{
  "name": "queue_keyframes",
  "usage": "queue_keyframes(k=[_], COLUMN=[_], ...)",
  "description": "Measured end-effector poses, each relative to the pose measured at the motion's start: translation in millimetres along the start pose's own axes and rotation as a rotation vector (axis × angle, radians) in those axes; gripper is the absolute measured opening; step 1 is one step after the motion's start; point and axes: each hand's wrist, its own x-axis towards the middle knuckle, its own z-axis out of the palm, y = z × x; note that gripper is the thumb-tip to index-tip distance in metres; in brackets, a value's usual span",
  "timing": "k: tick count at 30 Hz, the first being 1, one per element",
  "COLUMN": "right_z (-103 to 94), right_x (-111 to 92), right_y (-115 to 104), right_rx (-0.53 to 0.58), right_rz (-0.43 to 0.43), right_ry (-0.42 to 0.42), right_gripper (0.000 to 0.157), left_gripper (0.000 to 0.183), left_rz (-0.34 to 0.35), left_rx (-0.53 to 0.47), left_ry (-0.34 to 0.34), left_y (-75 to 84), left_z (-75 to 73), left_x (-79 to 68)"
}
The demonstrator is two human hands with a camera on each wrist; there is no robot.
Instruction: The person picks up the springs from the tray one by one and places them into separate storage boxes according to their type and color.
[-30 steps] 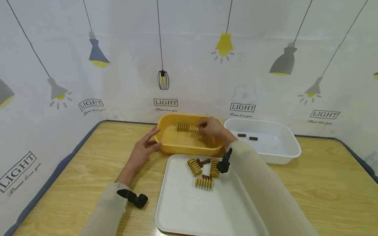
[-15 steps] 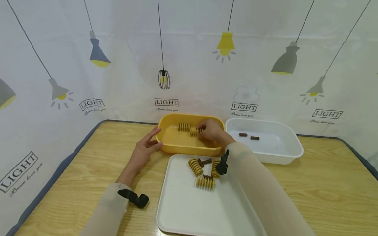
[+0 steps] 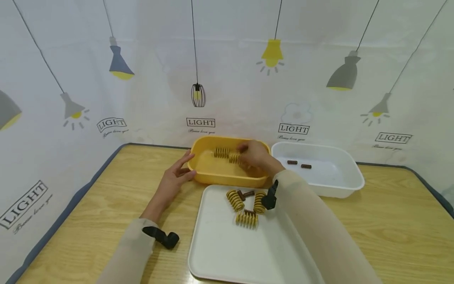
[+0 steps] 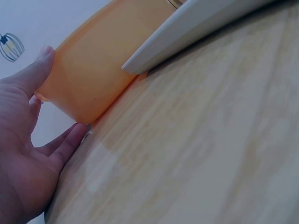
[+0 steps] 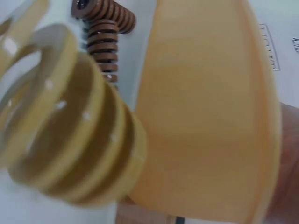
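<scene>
In the head view, my left hand [image 3: 172, 179] touches the left end of a yellow bin [image 3: 227, 180] with spread fingers. In the left wrist view its thumb and fingertips lie against the bin's outer wall [image 4: 98, 60]. My right hand [image 3: 256, 154] is inside the bin's right half, blurred, fingertips just beside a yellow coil spring [image 3: 234, 158]. Another yellow spring [image 3: 221, 152] lies to its left. In the right wrist view the bin wall [image 5: 201, 107] hides the fingers of that hand.
In front of the bin is a white tray [image 3: 227, 252] with yellow springs [image 3: 246, 221] and small brown springs [image 3: 249, 194] grouped near its far edge. To the right stands a white bin [image 3: 333, 177] holding two brown springs [image 3: 306, 166]. A printed curtain [image 3: 234, 79] hangs behind.
My right hand has set the second yellow spring down a little nearer in the bin and its fingers have drawn off it. The left hand stays at the bin's end.
</scene>
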Motion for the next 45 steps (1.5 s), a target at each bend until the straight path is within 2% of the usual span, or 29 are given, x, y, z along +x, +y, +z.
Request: queue_keyframes(k=[4, 12, 17, 22, 26, 29, 34, 39, 45], right_z=[-11.6, -27.5, -30.3, -36.5, -39.9, -39.7, -36.0, -34.1, -32.6], right_x=[-4.8, -28.1, -54.8, -85.2, -108.5, -123.4, -142.6, -153.3, -152.9], right_y=[-5.9, -10.9, -9.1, -8.8, -4.6, 2.1, 14.6, 25.1, 38.0], right_rx=[-0.019, 0.088, 0.168, 0.192, 0.193, 0.17, 0.121, 0.148, 0.184], right_rz=[-0.071, -0.179, -0.211, -0.224, -0.221, -0.231, -0.284, -0.291, -0.324], right_ry=[0.032, 0.022, -0.02, -0.021, -0.041, -0.052, -0.057, -0.1, -0.201], right_gripper=[0.035, 0.035, 0.035, 0.031, 0.029, 0.027, 0.024, 0.027, 0.034], left_gripper=[0.057, 0.058, 0.058, 0.059, 0.057, 0.057, 0.057, 0.057, 0.056], left_rz=[-0.003, -0.006, -0.002, 0.005, -0.008, -0.021, -0.009, -0.004, -0.007], left_rx=[-0.016, -0.021, -0.008, -0.007, -0.026, -0.034, -0.011, -0.025, -0.047], left_ry=[-0.004, 0.005, 0.0, 0.002, -0.007, -0.01, 0.007, 0.008, -0.014], left_y=[0.1, -0.3, -2.4, -1.9, 10.1, 11.9, -0.6, 1.3, 16.7], left_z=[-0.3, -1.5, -0.1, 1.0, 2.1, 1.6, -2.1, -2.6, 1.1], left_x=[0.1, 0.2, 0.5, 0.9, -3.9, -4.8, -1.3, -1.2, -6.2])
